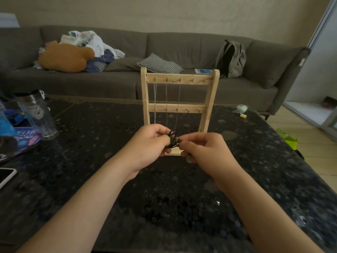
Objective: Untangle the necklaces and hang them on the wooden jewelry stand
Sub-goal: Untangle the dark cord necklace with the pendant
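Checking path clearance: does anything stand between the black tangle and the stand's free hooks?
Nothing visible. Left hand and right hand pinch the tangle right before the stand; chains hang from its left top hooks only.

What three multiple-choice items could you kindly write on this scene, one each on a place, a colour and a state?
1. Where does the grey backpack rest? A on a chair; B on the sofa; C on a bed.
2. What colour is the tangled necklace? A silver; B red; C black.
3. How are the hands? A the left hand and the right hand both pinch the tangled necklace; B both lie flat; C only one holds it.
Answers: 1 B, it leans against the sofa's backrest. 2 C, the cord between the fingers looks black. 3 A, fingertips of both hands close on the knot.
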Action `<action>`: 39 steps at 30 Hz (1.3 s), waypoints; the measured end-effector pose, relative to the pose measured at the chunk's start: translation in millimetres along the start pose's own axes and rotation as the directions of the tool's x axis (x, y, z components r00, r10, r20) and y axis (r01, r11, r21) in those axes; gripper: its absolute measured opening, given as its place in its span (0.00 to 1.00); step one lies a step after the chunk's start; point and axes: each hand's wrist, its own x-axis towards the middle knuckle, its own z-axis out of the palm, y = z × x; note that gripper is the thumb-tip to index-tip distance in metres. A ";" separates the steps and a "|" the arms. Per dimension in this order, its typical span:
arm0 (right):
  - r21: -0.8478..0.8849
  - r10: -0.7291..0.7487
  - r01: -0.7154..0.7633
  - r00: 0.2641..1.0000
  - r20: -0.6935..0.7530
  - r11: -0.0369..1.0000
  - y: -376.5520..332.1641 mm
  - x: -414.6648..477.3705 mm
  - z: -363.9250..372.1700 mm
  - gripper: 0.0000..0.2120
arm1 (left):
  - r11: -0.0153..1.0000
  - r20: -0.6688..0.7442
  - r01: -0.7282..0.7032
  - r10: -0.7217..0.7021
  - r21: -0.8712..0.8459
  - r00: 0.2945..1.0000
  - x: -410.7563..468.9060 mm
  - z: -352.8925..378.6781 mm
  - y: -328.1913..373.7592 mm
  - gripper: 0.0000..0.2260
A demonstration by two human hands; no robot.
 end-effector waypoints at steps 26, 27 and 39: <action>0.052 -0.121 0.122 0.992 -0.017 0.991 -7.8 -6.5 -4.3 0.06 | 0.989 -0.011 -0.118 0.119 0.084 0.993 -3.9 -1.9 0.4 0.09; 0.050 -0.123 0.124 0.992 -0.015 0.991 -8.1 -6.4 -4.3 0.06 | 0.988 -0.027 -0.128 0.131 0.080 0.991 -3.8 -1.5 0.3 0.08; -0.012 -0.151 0.151 0.988 -0.032 0.988 -3.5 -3.1 -6.9 0.03 | 0.975 -0.036 -0.196 0.201 0.107 0.979 -8.0 -2.5 3.0 0.01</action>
